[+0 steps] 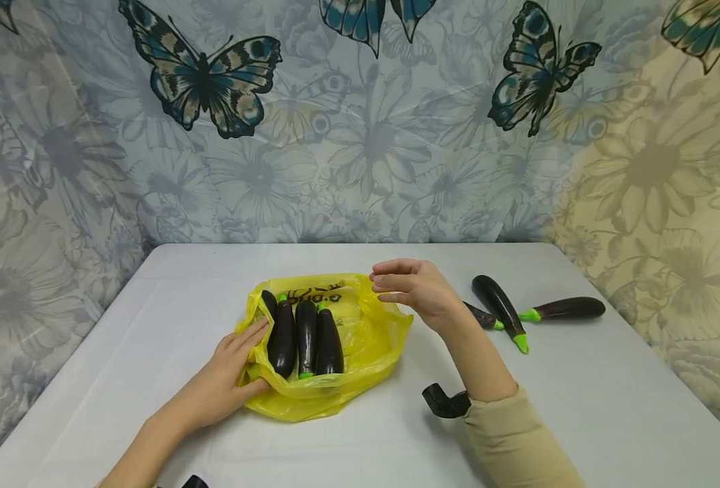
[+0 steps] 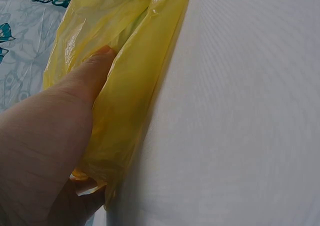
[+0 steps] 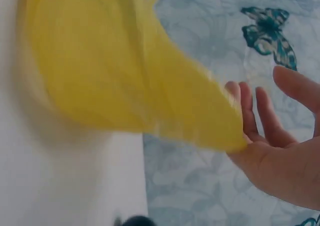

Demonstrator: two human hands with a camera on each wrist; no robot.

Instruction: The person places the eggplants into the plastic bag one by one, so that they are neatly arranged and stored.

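Note:
A yellow plastic bag (image 1: pixel 372 346) lies with its mouth spread towards me, with dark lettering on its inside. Several dark purple eggplants (image 1: pixel 306 335) with green stem ends lie side by side in its left part. My left hand (image 1: pixel 228 376) holds the bag's left side, fingers along that edge and thumb at the front. The left wrist view shows the thumb (image 2: pixel 90 78) against the yellow film. Over the bag's far right rim hovers my right hand (image 1: pixel 417 288), its fingers loosely bent and holding nothing. A bag corner overlaps the palm in the right wrist view.
Right of the bag, one eggplant (image 1: pixel 499 308) lies crossed near another eggplant (image 1: pixel 570 309), and a third is partly behind my right forearm. A black device (image 1: pixel 445 401) sits at my right wrist. Behind the white table (image 1: pixel 183 291) hangs a butterfly-patterned cloth (image 1: pixel 372 149).

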